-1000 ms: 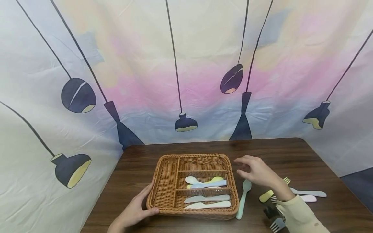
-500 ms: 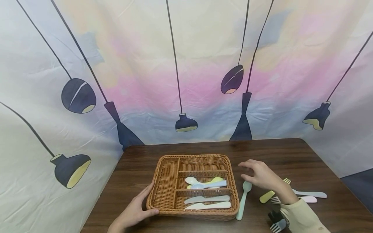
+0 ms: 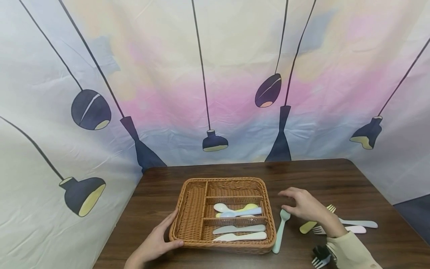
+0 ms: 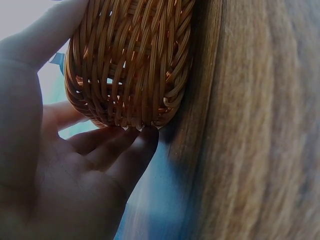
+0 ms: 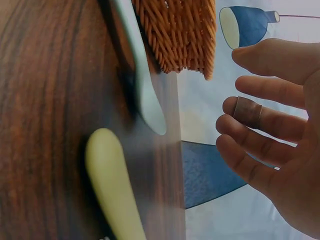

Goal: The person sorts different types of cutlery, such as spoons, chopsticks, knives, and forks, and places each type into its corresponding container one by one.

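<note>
A brown wicker basket (image 3: 191, 209) with several compartments stands on the table. My left hand (image 3: 152, 241) holds its near left corner, thumb on the front side and fingers along the left; the left wrist view shows the fingertips against the weave (image 4: 130, 60). My right hand (image 3: 304, 204) hovers right of the basket with loosely bent fingers and holds nothing. Just below its fingertips lies a pale green spoon (image 3: 280, 233), its bowl pointing away. In the right wrist view the fingers stay apart from the spoon (image 5: 142, 80) and from a yellow handle (image 5: 112, 180). One finger wears a bandage.
Inside the basket, several spoons (image 3: 236, 212) fill the middle compartment and two knives (image 3: 239, 229) the front one. Right of the green spoon lie a yellow fork (image 3: 308, 226), a pink-handled fork (image 3: 356, 229), a pale handle (image 3: 362, 223) and a fork (image 3: 320, 262) partly hidden by the wrist camera.
My right hand has drawn back from the basket's right rim, moving right and slightly nearer, to above the green spoon's bowl. The left hand and the basket have stayed put.
</note>
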`<action>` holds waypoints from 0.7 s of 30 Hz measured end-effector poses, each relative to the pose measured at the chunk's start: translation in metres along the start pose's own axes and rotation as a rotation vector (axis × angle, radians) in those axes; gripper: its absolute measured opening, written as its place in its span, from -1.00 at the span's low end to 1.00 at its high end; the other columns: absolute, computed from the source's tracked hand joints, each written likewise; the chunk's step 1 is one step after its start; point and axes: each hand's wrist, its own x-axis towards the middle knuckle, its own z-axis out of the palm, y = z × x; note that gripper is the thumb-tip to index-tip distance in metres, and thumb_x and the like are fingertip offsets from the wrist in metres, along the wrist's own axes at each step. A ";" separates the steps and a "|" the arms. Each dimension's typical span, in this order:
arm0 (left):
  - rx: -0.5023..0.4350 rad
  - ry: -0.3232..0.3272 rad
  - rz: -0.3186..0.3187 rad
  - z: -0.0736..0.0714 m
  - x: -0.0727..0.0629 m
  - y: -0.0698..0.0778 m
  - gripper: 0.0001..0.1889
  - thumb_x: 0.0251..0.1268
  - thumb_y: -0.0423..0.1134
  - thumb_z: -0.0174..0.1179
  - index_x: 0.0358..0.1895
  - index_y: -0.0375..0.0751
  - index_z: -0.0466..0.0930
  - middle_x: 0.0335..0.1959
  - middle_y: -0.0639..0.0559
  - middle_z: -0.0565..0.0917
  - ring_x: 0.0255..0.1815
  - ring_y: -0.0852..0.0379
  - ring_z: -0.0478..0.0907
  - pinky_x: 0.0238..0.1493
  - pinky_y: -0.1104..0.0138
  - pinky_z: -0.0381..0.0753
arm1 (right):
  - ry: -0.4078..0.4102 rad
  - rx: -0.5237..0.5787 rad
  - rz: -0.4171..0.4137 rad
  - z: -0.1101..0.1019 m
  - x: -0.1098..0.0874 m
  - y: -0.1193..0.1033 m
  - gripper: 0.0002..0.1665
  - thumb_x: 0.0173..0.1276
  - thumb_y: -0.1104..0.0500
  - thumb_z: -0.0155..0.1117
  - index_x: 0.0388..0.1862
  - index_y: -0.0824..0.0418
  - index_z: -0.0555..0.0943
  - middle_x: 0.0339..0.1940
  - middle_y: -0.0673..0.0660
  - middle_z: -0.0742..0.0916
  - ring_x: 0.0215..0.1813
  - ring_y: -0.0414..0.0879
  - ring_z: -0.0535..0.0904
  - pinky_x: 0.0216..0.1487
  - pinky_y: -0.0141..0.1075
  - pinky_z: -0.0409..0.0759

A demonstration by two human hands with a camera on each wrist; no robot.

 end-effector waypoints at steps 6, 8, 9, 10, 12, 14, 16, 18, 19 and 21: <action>-0.005 -0.005 0.006 0.000 0.000 -0.002 0.04 0.09 0.08 0.41 0.58 -0.02 -0.02 0.53 -0.30 0.10 0.48 -0.34 0.10 0.26 -0.28 0.23 | 0.006 -0.007 0.004 0.003 -0.004 0.005 -0.56 0.20 0.17 0.43 0.08 0.23 0.65 -0.06 0.10 0.72 -0.14 -0.03 0.65 -0.23 -0.22 0.60; -0.009 -0.005 0.007 0.000 0.001 -0.002 0.04 0.08 0.08 0.42 0.58 -0.02 -0.03 0.53 -0.30 0.10 0.48 -0.35 0.09 0.27 -0.28 0.22 | 0.016 -0.012 -0.003 0.004 -0.005 0.007 -0.56 0.19 0.18 0.44 0.07 0.23 0.65 -0.07 0.10 0.72 -0.14 -0.02 0.66 -0.23 -0.21 0.60; -0.008 -0.004 0.008 0.000 0.002 -0.002 0.05 0.08 0.08 0.42 0.58 -0.02 -0.03 0.53 -0.30 0.10 0.47 -0.35 0.10 0.26 -0.28 0.22 | 0.019 -0.013 -0.006 0.004 -0.005 0.008 -0.56 0.19 0.18 0.44 0.07 0.24 0.65 -0.08 0.10 0.72 -0.14 -0.02 0.66 -0.23 -0.21 0.60; -0.009 -0.004 0.009 0.000 0.002 -0.002 0.05 0.08 0.09 0.42 0.58 -0.02 -0.03 0.53 -0.30 0.11 0.47 -0.35 0.10 0.26 -0.28 0.22 | 0.020 -0.013 -0.006 0.004 -0.005 0.008 -0.56 0.19 0.19 0.44 0.07 0.24 0.65 -0.08 0.10 0.72 -0.15 -0.02 0.66 -0.23 -0.21 0.60; -0.015 -0.002 0.012 0.000 0.002 -0.002 0.05 0.07 0.09 0.42 0.58 -0.03 -0.02 0.53 -0.31 0.11 0.47 -0.36 0.10 0.26 -0.29 0.22 | 0.017 -0.011 0.000 0.005 -0.006 0.009 -0.55 0.18 0.19 0.44 0.07 0.25 0.65 -0.08 0.10 0.72 -0.16 -0.03 0.66 -0.23 -0.23 0.60; -0.015 0.004 0.016 0.000 0.003 -0.002 0.05 0.06 0.09 0.43 0.57 -0.03 -0.01 0.52 -0.31 0.12 0.47 -0.36 0.11 0.26 -0.29 0.22 | 0.007 -0.009 0.014 0.006 -0.007 0.010 -0.55 0.18 0.20 0.44 0.07 0.25 0.65 -0.07 0.10 0.72 -0.14 -0.02 0.66 -0.22 -0.22 0.61; -0.014 0.010 0.022 0.000 0.003 -0.002 0.05 0.05 0.09 0.43 0.57 -0.04 0.00 0.52 -0.31 0.12 0.47 -0.35 0.11 0.27 -0.28 0.21 | 0.003 -0.016 0.020 0.009 -0.008 0.010 -0.54 0.15 0.20 0.45 0.06 0.25 0.65 -0.07 0.10 0.72 -0.11 -0.01 0.66 -0.18 -0.20 0.62; -0.010 0.015 0.027 0.000 0.003 -0.003 0.05 0.05 0.08 0.44 0.57 -0.04 0.00 0.52 -0.31 0.13 0.46 -0.35 0.12 0.27 -0.28 0.22 | -0.007 -0.022 0.020 0.011 -0.009 0.010 -0.54 0.13 0.20 0.45 0.05 0.25 0.66 -0.06 0.10 0.72 -0.07 0.01 0.66 -0.15 -0.16 0.63; -0.008 0.016 0.029 0.000 0.002 -0.003 0.05 0.05 0.08 0.44 0.57 -0.04 0.01 0.52 -0.31 0.13 0.46 -0.35 0.12 0.27 -0.28 0.22 | -0.009 -0.029 0.013 0.012 -0.009 0.010 -0.53 0.12 0.20 0.46 0.05 0.25 0.66 -0.06 0.10 0.71 -0.06 0.03 0.66 -0.13 -0.14 0.63; -0.007 0.011 0.027 0.001 0.002 -0.003 0.05 0.06 0.08 0.43 0.57 -0.04 0.00 0.52 -0.32 0.12 0.46 -0.36 0.12 0.26 -0.29 0.22 | -0.015 -0.033 0.000 0.013 -0.009 0.010 -0.53 0.10 0.19 0.47 0.03 0.25 0.66 -0.06 0.10 0.71 -0.03 0.04 0.65 -0.10 -0.10 0.62</action>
